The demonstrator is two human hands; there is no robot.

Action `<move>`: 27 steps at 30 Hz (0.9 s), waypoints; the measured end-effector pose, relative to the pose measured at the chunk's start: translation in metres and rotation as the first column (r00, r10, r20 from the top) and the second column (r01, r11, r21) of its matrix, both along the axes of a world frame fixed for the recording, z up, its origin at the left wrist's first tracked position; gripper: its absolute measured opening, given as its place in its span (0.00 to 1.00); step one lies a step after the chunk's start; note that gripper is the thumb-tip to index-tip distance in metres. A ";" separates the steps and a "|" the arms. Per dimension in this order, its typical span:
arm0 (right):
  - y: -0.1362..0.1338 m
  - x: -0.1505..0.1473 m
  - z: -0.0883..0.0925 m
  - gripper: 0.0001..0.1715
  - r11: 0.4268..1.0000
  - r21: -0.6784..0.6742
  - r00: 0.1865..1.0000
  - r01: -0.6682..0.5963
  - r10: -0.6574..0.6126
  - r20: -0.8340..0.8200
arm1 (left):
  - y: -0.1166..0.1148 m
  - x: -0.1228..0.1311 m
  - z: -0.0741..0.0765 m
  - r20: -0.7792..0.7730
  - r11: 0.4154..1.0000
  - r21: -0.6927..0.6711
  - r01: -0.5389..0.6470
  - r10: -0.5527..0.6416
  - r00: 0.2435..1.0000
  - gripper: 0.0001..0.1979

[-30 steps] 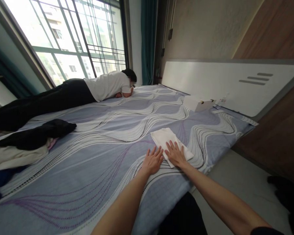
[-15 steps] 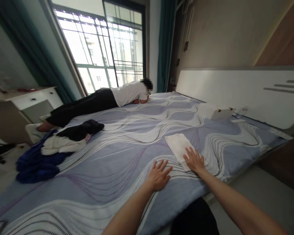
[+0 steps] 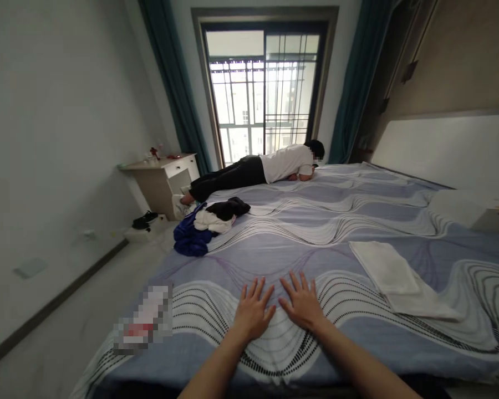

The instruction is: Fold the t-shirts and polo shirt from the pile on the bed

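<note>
1. One wide bed [image 3: 274, 233], grey with wavy stripes, filling most of the view.
2. Person [image 3: 274, 165] in white top, prone along the far edge, just below the window [image 3: 270, 94].
3. Clothes pile [image 3: 210, 224], black, white and blue, at the bed's left edge.
4. Folded white towel [image 3: 386, 269], flat on the bed, right of both hands, not touching them.
5. Left hand [image 3: 251, 316] and right hand [image 3: 301, 305], side by side, splayed, pressed flat on the bed near its front edge, gripping nothing.

Loads of daylight comes in through the tall barred window [image 3: 266, 94] at the far end, with teal curtains [image 3: 170, 83] either side. There's a plain white wall [image 3: 58, 122] on the left, a pale floor [image 3: 66, 310], and a small cream dresser [image 3: 162, 180] near the window. A white headboard [image 3: 441, 149] runs along the right of the big bed [image 3: 299, 221].
</note>
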State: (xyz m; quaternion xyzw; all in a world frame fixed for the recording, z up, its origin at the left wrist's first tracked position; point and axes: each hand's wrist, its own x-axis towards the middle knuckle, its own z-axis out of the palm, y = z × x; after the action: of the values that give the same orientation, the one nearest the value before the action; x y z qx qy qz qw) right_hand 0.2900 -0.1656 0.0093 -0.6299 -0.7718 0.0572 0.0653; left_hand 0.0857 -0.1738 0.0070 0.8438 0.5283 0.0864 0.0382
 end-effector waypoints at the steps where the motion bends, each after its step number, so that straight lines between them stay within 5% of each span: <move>1: 0.002 -0.015 0.001 0.36 1.000 -0.007 1.000 -0.026 0.026 -0.017 | 0.000 0.001 -0.002 0.007 1.000 0.015 -0.008 0.008 1.000 0.30; 6: 0.018 -0.021 0.007 0.34 0.998 -0.033 0.998 -0.060 0.059 -0.035 | 0.024 -0.004 -0.010 0.033 0.998 0.053 -0.032 0.030 0.999 0.31; 9: 0.023 0.000 0.009 0.36 0.999 -0.044 1.000 0.019 -0.019 -0.012 | 0.056 -0.023 -0.004 0.036 0.969 0.083 -0.234 0.231 0.972 0.31; 11: 0.023 0.010 0.010 0.37 0.997 -0.046 0.998 0.066 -0.066 -0.010 | 0.080 -0.044 0.003 0.074 0.880 0.123 -0.458 0.452 0.889 0.30; 14: 0.022 0.014 0.010 0.37 0.996 -0.039 0.996 0.084 -0.085 -0.024 | 0.115 -0.080 0.013 0.175 0.669 0.149 -0.728 0.707 0.685 0.30; 16: 0.023 0.013 0.008 0.36 0.995 -0.036 0.995 0.093 -0.095 -0.038 | 0.134 -0.102 0.016 0.229 0.563 0.151 -0.813 0.780 0.583 0.29; 18: 0.024 0.013 0.006 0.36 0.995 -0.034 0.994 0.091 -0.093 -0.060 | 0.151 -0.119 0.016 0.247 0.524 0.207 -0.826 0.789 0.563 0.27; 22: 0.026 0.013 0.001 0.37 0.996 -0.020 0.991 0.091 -0.093 -0.098 | 0.183 -0.134 0.019 0.065 0.659 0.345 -0.668 0.693 0.718 0.23; 27: 0.027 0.014 -0.001 0.37 0.996 -0.009 0.988 0.091 -0.091 -0.121 | 0.235 -0.130 0.037 -0.131 0.795 0.288 -0.534 0.586 0.800 0.22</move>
State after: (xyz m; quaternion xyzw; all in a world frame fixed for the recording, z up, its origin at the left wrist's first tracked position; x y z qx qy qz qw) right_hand 0.3037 -0.1384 0.0086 -0.6600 -0.7367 0.0939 0.1135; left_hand -0.0439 0.0608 0.0435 0.6508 0.7420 0.0653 -0.1470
